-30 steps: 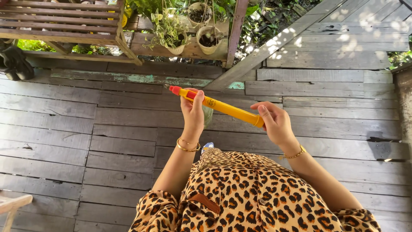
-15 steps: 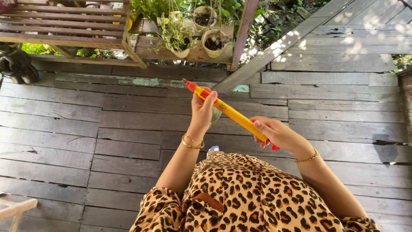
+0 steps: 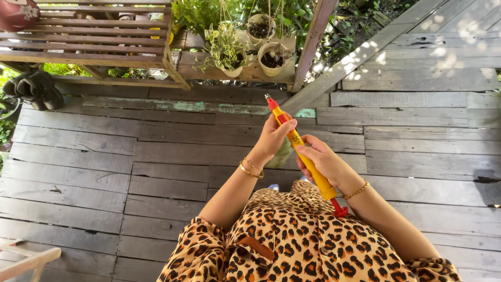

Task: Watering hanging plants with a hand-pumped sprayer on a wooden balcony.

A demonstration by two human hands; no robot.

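I hold a long yellow tube-shaped tool [image 3: 296, 141] with a red tip and a red end, like a hand pump or sprayer, slanting up and away from me. My left hand [image 3: 272, 137] grips it near the red tip. My right hand [image 3: 319, 161] wraps the yellow body lower down, above the red end near my leopard-print clothing [image 3: 292, 240]. A pale greenish thing shows between my hands, mostly hidden.
Grey wooden deck planks [image 3: 130, 167] lie all around. A slatted wooden bench [image 3: 94, 36] stands at the top left, with dark boots [image 3: 34, 89] beside it. Potted plants [image 3: 245, 47] hang by a wooden post [image 3: 313, 42]. A pale chair corner [image 3: 21, 261] is bottom left.
The yellow tool has swung from nearly level to steeply slanted, tip up. My right hand slid down its body toward me while my left hand stayed near the tip.
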